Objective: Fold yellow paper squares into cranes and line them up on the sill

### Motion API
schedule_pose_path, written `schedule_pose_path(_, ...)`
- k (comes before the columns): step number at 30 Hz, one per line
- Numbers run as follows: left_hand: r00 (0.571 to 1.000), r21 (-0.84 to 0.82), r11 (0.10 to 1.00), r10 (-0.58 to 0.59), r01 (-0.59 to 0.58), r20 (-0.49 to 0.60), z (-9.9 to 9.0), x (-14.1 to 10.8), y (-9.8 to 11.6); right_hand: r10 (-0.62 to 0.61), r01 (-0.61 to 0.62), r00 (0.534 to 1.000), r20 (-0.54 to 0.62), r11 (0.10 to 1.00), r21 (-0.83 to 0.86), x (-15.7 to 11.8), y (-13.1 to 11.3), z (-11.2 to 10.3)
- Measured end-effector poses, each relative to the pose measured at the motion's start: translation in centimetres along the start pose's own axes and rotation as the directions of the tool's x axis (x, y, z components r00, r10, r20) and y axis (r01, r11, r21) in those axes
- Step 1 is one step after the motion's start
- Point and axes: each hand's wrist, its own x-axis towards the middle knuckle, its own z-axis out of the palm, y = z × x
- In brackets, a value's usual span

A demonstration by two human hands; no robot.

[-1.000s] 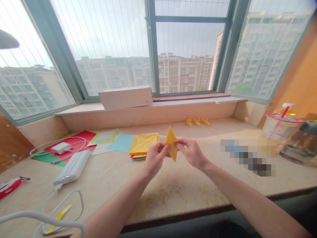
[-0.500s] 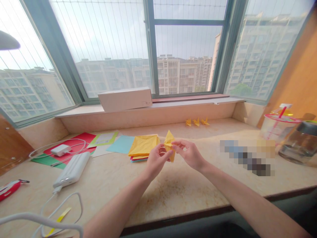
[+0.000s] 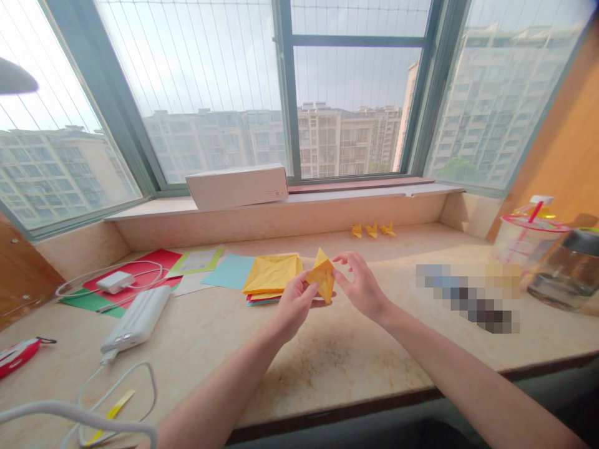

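Observation:
A folded piece of yellow paper (image 3: 322, 278), pointed at the top, is held up above the counter. My left hand (image 3: 298, 302) is closed on its lower left side, thumb in front and fingers partly hidden behind. At its right edge, my right hand (image 3: 362, 287) has bent fingers and the thumb tip against the paper. Just left of the hands lies a stack of yellow paper (image 3: 271, 274), with red and blue sheets under it. Several small folded yellow paper cranes (image 3: 371, 231) stand in a row near the back ledge.
Light blue paper (image 3: 229, 272) and red paper (image 3: 154, 262) lie at left, near a white power bank (image 3: 136, 319) with cables. A white box (image 3: 236, 188) rests on the sill. At right stand a cup with a straw (image 3: 524, 240) and a glass pitcher (image 3: 561, 274).
The folded yellow paper has been turned or opened so a broader flat face shows. My right hand has shifted slightly right to its edge, and my left hand keeps hold.

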Motion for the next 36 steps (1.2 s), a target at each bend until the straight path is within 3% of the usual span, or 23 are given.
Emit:
schedule_pose_path(5, 1.000, -0.004, 1.000, 0.005, -0.005, -0.028, 0.0, 0.1, -0.1, -0.156, 0.162, 0.983, 0.100, 0.985, -0.060, -0.2, 0.2, 0.0)
schedule_pose_path(12, 0.990, -0.005, 1.000, 0.030, -0.031, -0.135, -0.4, 0.6, -0.5, -0.124, 0.135, 0.985, 0.121, 0.987, -0.089, -0.1, 0.1, -0.4)
schedule_pose_path(16, 0.985, -0.079, 0.995, 0.040, -0.054, -0.170, -0.6, 0.8, -0.6, -0.164, 0.176, 0.977, 0.133, 0.981, -0.082, 0.0, -0.4, -0.6)
schedule_pose_path(23, 0.985, -0.152, 0.987, 0.033, -0.059, -0.167, -0.6, 0.7, -0.3, -0.313, 0.366, 0.889, 0.334, 0.925, -0.106, -0.2, -1.3, -0.9)
schedule_pose_path(29, 0.991, -0.172, 0.984, 0.015, -0.038, -0.133, -0.4, 0.6, -0.3, -0.348, 0.414, 0.859, 0.375, 0.904, -0.109, -0.1, -1.4, -1.1)
schedule_pose_path(32, 0.995, -0.163, 0.987, -0.006, -0.010, -0.097, -0.3, 0.5, -0.3, -0.344, 0.387, 0.880, 0.327, 0.919, -0.076, -0.2, -1.4, -1.1)
schedule_pose_path(36, 0.998, -0.156, 0.987, -0.034, 0.026, -0.048, -0.4, 0.4, -0.3, -0.261, 0.267, 0.943, 0.209, 0.964, -0.004, -0.3, -1.4, -0.7)
